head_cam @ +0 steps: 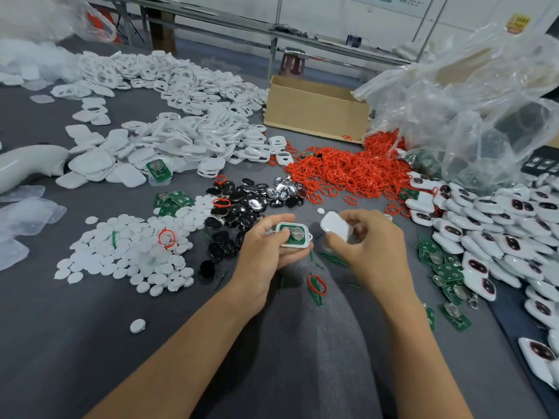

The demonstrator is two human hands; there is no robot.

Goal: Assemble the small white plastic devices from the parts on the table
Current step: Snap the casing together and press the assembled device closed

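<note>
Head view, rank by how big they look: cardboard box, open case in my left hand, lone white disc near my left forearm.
1. The cardboard box, largest despite sitting farthest.
2. The open case holding the green board, in the left hand.
3. The lone white disc, smallest though near.

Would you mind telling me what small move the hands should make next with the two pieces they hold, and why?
Probably bring the white cover in the right hand over onto the open white shell in the left hand and press: its green circuit board with coin cell already sits inside, uncovered.
</note>
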